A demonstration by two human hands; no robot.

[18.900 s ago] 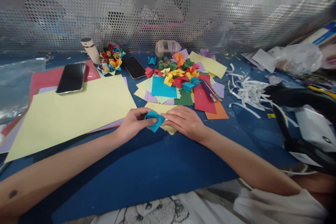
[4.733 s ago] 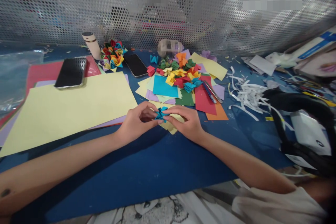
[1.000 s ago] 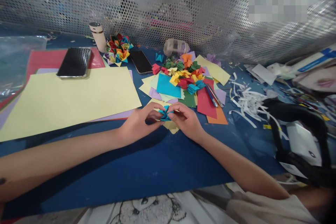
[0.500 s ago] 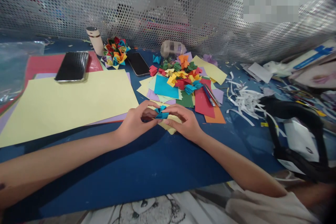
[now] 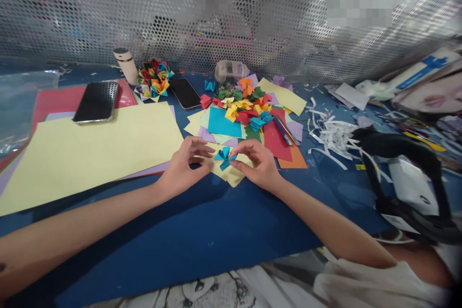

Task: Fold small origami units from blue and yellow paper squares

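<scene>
Between my hands is a blue folded paper piece with four-sided, flower-like flaps. The thumb and fingers of my right hand pinch its right flap. Just to its left, my left hand has thumb and fingers apart, with a small gap to the paper. Pale yellow paper squares lie under the piece on the blue table. Beyond my hands is a blue paper square, and behind it a heap of small folded paper pieces in red, yellow, orange, green and blue.
Large yellow sheets cover the left side, with a phone on them. Another phone lies beside a folded-paper cluster and a white cylinder. Pens rest on red paper. White paper strips and a black headband device occupy the right.
My left fingers have let go of the blue folded paper and drawn slightly left. The piece has turned and its flaps are more spread, with my right hand still pinching it.
</scene>
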